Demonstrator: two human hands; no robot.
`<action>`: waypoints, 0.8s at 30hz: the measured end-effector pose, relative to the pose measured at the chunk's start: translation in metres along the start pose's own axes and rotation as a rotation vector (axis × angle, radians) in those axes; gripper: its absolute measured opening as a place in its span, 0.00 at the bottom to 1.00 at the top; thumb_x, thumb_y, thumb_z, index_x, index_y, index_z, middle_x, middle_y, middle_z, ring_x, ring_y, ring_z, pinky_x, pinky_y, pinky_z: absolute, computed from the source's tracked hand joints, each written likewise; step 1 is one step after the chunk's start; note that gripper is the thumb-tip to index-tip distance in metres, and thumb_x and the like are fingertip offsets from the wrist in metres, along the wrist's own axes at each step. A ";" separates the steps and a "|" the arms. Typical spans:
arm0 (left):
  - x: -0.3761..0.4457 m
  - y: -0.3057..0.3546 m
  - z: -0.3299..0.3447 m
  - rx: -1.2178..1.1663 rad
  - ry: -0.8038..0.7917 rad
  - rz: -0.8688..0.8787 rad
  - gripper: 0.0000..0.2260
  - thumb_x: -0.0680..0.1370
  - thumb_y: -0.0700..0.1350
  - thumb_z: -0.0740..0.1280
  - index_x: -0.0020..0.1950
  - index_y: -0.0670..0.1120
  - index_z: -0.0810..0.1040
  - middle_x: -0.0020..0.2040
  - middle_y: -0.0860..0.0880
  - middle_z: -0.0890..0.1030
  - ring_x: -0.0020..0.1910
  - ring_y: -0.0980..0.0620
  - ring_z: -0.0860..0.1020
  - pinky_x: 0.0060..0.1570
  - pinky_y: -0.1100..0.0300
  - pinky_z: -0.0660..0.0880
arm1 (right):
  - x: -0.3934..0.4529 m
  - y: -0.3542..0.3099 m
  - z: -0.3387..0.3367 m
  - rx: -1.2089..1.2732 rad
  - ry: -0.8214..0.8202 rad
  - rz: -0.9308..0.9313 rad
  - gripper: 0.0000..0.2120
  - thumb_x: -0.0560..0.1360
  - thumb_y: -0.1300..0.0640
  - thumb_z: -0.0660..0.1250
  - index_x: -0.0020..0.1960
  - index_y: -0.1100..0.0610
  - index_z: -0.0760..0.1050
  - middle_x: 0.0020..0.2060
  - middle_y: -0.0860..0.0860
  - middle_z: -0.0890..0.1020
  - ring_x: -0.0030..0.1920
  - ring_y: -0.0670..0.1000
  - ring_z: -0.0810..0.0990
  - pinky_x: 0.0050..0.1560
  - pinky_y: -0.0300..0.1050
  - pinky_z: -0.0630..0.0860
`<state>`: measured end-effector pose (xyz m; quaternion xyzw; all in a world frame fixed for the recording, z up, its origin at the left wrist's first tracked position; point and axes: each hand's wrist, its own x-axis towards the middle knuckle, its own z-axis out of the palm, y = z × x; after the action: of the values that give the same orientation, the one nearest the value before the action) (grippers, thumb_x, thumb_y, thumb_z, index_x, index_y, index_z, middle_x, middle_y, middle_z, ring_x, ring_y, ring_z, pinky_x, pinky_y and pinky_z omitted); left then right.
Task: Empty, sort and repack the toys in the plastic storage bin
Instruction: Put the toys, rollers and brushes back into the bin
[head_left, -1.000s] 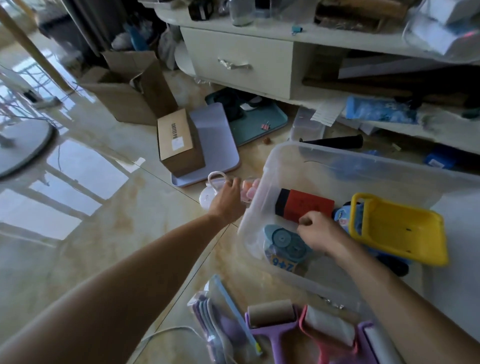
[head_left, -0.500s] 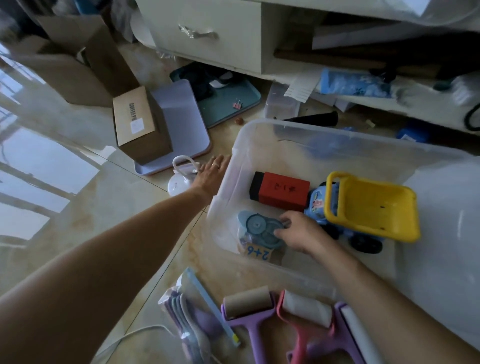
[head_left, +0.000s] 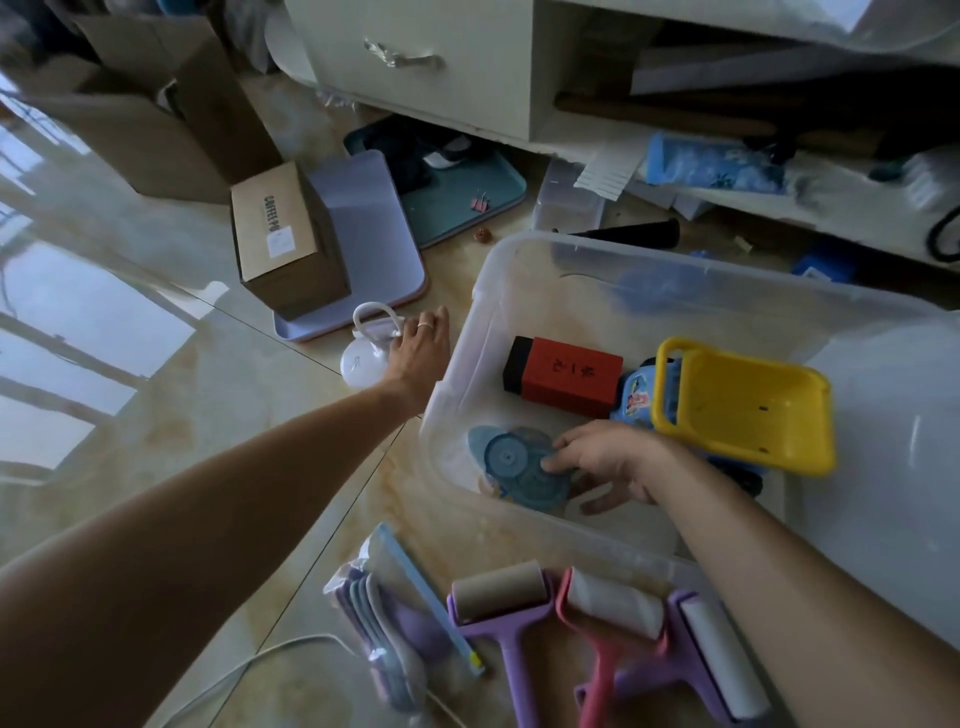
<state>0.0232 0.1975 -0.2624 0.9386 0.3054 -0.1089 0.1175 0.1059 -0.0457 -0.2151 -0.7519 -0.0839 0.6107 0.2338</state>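
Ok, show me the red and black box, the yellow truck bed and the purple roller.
red and black box (head_left: 570, 376), head view, red top face.
yellow truck bed (head_left: 748, 410), head view, inside floor.
purple roller (head_left: 497, 590), head view, brown drum.

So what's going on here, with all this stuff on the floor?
A person is sorting toys out of a clear plastic bin on the floor. The right hand reaches inside and grips a blue disc toy; a red box and a yellow toy truck are in the bin too. The left hand lies open beside a white round object outside the bin. Rollers lie in front.
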 end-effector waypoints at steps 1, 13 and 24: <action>-0.002 -0.001 -0.001 0.011 0.002 0.008 0.30 0.83 0.46 0.61 0.80 0.39 0.49 0.72 0.38 0.63 0.72 0.36 0.60 0.68 0.40 0.62 | 0.001 -0.001 0.003 -0.026 0.011 0.005 0.07 0.77 0.58 0.70 0.55 0.54 0.79 0.55 0.58 0.84 0.54 0.57 0.83 0.58 0.58 0.80; -0.034 -0.011 -0.012 0.075 -0.005 0.019 0.42 0.77 0.47 0.71 0.80 0.41 0.47 0.76 0.39 0.59 0.75 0.37 0.58 0.67 0.40 0.66 | 0.003 -0.015 0.022 -0.112 0.029 0.054 0.31 0.67 0.54 0.81 0.65 0.61 0.74 0.56 0.60 0.81 0.52 0.58 0.82 0.55 0.58 0.81; -0.069 -0.026 -0.028 0.016 0.034 -0.010 0.55 0.65 0.61 0.78 0.80 0.45 0.48 0.76 0.40 0.61 0.74 0.36 0.59 0.67 0.37 0.64 | -0.002 -0.028 0.038 -0.303 0.064 0.068 0.32 0.69 0.52 0.79 0.67 0.63 0.72 0.60 0.61 0.79 0.57 0.59 0.81 0.56 0.54 0.81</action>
<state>-0.0433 0.1884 -0.2208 0.9397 0.3112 -0.0961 0.1044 0.0731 -0.0125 -0.2066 -0.8000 -0.1417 0.5744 0.0995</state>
